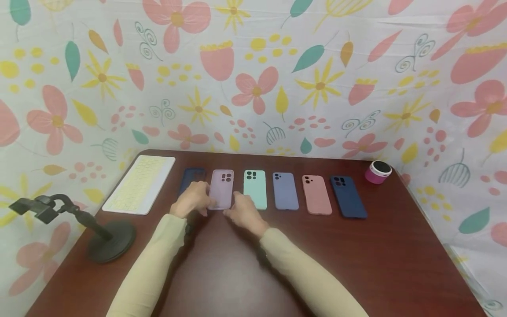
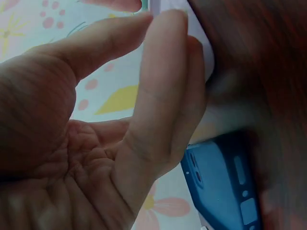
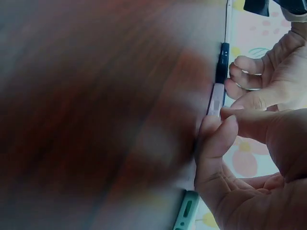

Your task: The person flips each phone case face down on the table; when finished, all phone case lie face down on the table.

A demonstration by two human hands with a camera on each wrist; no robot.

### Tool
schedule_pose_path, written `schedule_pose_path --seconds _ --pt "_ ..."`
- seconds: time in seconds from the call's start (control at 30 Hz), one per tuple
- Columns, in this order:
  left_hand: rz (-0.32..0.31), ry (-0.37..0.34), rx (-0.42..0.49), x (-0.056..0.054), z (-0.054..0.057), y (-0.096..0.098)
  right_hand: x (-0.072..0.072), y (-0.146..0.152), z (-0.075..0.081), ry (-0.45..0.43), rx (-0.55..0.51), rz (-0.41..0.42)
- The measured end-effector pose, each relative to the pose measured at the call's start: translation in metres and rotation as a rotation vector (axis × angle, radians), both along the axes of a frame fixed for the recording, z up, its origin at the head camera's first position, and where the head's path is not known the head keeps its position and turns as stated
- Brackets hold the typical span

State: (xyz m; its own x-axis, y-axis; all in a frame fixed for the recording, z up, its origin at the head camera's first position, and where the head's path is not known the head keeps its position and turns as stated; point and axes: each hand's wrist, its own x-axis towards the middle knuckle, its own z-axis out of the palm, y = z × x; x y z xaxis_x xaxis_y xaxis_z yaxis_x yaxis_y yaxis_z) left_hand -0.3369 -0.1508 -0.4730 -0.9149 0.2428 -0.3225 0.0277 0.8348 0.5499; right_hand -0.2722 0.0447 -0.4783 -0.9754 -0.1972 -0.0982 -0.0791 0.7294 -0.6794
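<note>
Both hands are at a lilac phone case (image 1: 221, 185), which is set among a row of phone cases on the dark wooden table. My left hand (image 1: 192, 199) holds its lower left edge, with thumb and fingertips close together at the case's corner in the left wrist view. From the other side my right hand (image 1: 243, 211) pinches the lower right edge between thumb and fingers. A dark blue translucent case (image 1: 188, 179) lies to the left, partly hidden by the left hand. On the right, a mint green case (image 1: 255, 189) is close to the right hand.
Farther right lie a lavender-blue case (image 1: 285, 191), a pink case (image 1: 317, 195) and a navy case (image 1: 349, 197). A small magenta speaker (image 1: 378, 172) stands at the back right. On the left are a white keyboard (image 1: 158, 185) and a black stand (image 1: 111, 242). Patterned cloth (image 1: 253, 114) hangs behind.
</note>
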Motion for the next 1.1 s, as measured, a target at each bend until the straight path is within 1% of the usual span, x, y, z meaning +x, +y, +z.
schedule_pose_path --seconds 0.07,0.1,0.13,0.2,0.23,0.3,0.33,0.37,0.43,0.47,0.6,0.73,0.77,0.8,0.83,0.93,0.97,1.0,1.03,1.07,1.1 --pt "-0.006 -0.012 -0.008 -0.004 -0.006 -0.002 -0.005 -0.001 -0.006 0.007 0.007 0.003" --pt "-0.006 -0.013 -0.008 -0.004 -0.006 -0.002 -0.01 -0.002 -0.013 0.022 0.019 0.007" --pt "-0.009 -0.008 -0.008 -0.004 -0.01 -0.003 -0.013 -0.003 -0.016 0.036 0.03 0.008" --pt "-0.004 -0.019 -0.001 0.005 0.003 0.0 -0.021 -0.004 -0.029 0.06 0.061 0.014" --pt "-0.008 -0.003 0.007 0.006 -0.001 -0.002 -0.023 -0.005 -0.03 0.05 0.072 0.015" --pt "0.002 0.013 0.022 0.011 0.003 -0.001 -0.029 -0.007 -0.04 0.062 0.094 0.029" --pt "0.004 0.023 0.027 0.014 0.005 -0.001 -0.03 -0.007 -0.041 0.059 0.096 0.033" --pt "0.018 0.02 0.037 0.02 0.013 0.001 -0.033 -0.008 -0.045 0.062 0.107 0.036" --pt "0.025 0.037 0.048 0.023 0.015 0.002 -0.036 -0.008 -0.049 0.076 0.116 0.039" --pt "0.035 0.031 0.048 0.027 0.021 0.004 -0.037 -0.007 -0.05 0.084 0.119 0.038" --pt "0.026 0.038 0.039 0.028 0.02 0.005 -0.039 -0.007 -0.052 0.093 0.133 0.012" --pt "0.01 0.024 0.043 0.024 0.017 0.004 -0.037 -0.006 -0.051 0.078 0.123 -0.011" --pt "-0.001 0.029 0.045 0.02 0.011 0.002 -0.037 -0.006 -0.05 0.076 0.113 -0.014" --pt "-0.005 0.02 0.049 0.019 0.01 0.001 -0.037 -0.005 -0.05 0.076 0.105 -0.012" --pt "-0.018 0.028 0.055 0.014 0.003 -0.001 -0.036 -0.005 -0.049 0.079 0.098 -0.01" --pt "-0.027 0.03 0.069 0.012 0.0 -0.001 -0.037 -0.004 -0.049 0.087 0.081 -0.01" --pt "-0.026 0.041 0.078 0.011 -0.003 -0.002 -0.038 -0.004 -0.049 0.09 0.079 -0.008" --pt "-0.01 0.033 0.093 0.015 0.002 0.0 -0.038 -0.003 -0.05 0.093 0.081 -0.008" --pt "-0.004 0.042 0.101 0.016 0.002 0.001 -0.039 -0.003 -0.05 0.094 0.085 -0.009" --pt "0.013 0.039 0.108 0.021 0.01 0.003 -0.039 -0.003 -0.051 0.096 0.086 -0.009" --pt "0.027 0.047 0.116 0.024 0.011 0.004 -0.04 -0.003 -0.052 0.096 0.09 -0.01"
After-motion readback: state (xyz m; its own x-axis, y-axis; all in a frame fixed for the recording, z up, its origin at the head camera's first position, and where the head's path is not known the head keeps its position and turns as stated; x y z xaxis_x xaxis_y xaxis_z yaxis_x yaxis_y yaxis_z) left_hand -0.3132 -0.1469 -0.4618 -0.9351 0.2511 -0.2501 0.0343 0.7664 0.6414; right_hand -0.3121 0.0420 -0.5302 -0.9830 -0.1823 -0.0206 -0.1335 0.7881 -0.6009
